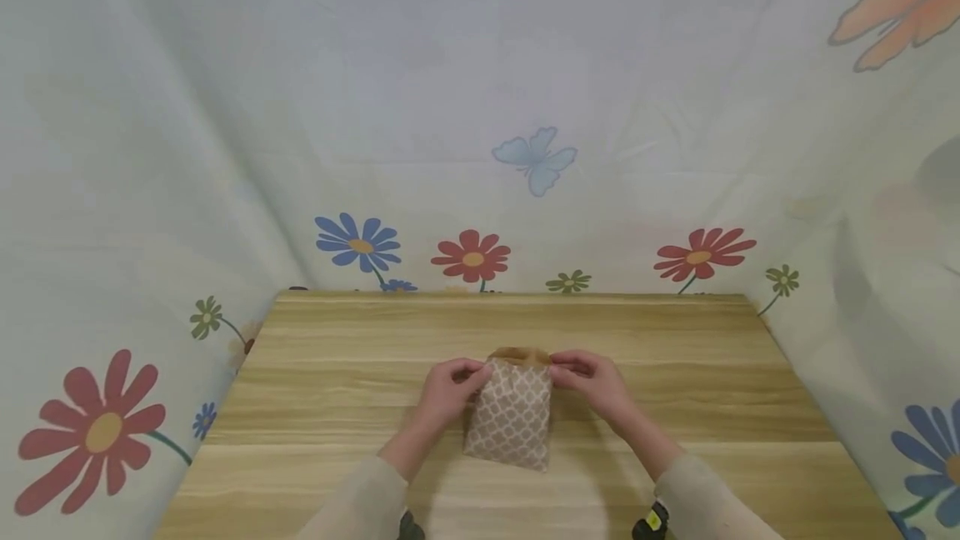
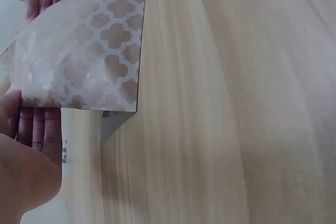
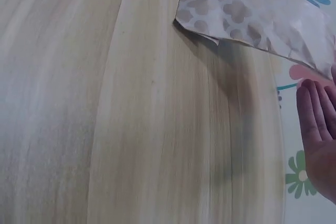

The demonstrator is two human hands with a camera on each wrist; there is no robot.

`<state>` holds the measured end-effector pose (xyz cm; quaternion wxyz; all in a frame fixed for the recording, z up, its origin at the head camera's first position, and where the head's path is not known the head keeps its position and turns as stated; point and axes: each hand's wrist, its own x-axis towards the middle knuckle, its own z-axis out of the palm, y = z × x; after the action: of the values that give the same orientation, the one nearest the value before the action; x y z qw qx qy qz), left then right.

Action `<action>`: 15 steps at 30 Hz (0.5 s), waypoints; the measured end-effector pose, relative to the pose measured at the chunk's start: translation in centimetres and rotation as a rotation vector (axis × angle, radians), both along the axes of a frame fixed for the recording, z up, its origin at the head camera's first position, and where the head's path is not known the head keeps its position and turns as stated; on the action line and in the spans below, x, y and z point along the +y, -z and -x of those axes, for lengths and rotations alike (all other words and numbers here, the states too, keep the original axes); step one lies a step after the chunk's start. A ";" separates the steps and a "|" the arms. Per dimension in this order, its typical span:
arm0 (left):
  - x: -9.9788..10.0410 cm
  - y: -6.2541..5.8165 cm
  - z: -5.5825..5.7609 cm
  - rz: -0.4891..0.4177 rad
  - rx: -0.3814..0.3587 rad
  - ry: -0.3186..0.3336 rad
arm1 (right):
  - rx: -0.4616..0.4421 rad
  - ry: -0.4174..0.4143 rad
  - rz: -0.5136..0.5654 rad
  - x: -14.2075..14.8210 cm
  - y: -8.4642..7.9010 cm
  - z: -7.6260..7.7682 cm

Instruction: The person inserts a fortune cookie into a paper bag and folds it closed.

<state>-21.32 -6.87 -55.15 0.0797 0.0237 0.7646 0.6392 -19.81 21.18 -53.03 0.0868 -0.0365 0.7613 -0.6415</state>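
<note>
A brown paper bag point(image 1: 513, 417) with a white lattice pattern is held near the middle of the table. Its mouth faces away from me, with plain brown paper showing at the rim. My left hand point(image 1: 447, 392) pinches the left edge close to the mouth. On the opposite side, my right hand point(image 1: 600, 383) grips the right top corner between thumb and fingers. In the left wrist view the bag point(image 2: 105, 40) has its bottom edge toward the wood, and the left thumb lies over its side. Much of the right hand point(image 3: 323, 140) lies beyond the right wrist view's edge.
The wood-grain table point(image 1: 337, 340) fills the lower part of the head view. Behind it and at both sides hangs a pale cloth point(image 1: 420, 90) printed with flowers and butterflies. Dark straps point(image 1: 651, 521) show at the sleeves point(image 1: 693, 490).
</note>
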 end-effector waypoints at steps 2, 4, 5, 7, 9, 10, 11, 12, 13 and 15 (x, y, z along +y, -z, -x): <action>0.2 0.0 -0.2 -0.007 -0.001 -0.014 | 0.016 0.023 0.005 -0.2 0.2 0.1; 0.4 0.1 -0.3 -0.006 -0.009 -0.023 | 0.030 0.035 -0.002 -0.3 0.3 0.2; 0.5 0.1 -0.4 -0.004 -0.013 -0.027 | 0.040 0.040 -0.004 -0.4 0.3 0.3; 0.6 0.2 -0.5 -0.003 -0.024 -0.033 | 0.054 0.051 -0.012 -0.6 0.3 0.3; 0.6 0.1 -0.6 -0.005 -0.030 -0.034 | 0.061 0.061 -0.019 -0.8 0.3 0.4; 0.6 0.1 -0.6 -0.010 -0.035 -0.032 | 0.063 0.067 -0.018 -0.9 0.4 0.4; 0.6 0.1 -0.7 -0.022 -0.044 -0.027 | 0.064 0.072 -0.015 -0.9 0.4 0.5; 0.5 0.0 -0.7 -0.031 -0.046 -0.016 | 0.061 0.077 -0.015 -0.9 0.4 0.5; 0.4 0.0 -0.7 -0.042 -0.055 -0.005 | 0.060 0.079 -0.015 -1.0 0.4 0.5; 0.1 -0.2 -0.6 -0.058 -0.070 0.027 | 0.062 0.078 -0.022 -0.9 0.4 0.6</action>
<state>-20.75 -6.78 -54.93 0.1142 0.0142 0.7422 0.6603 -20.45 20.28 -53.39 0.0387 -0.0257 0.7714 -0.6346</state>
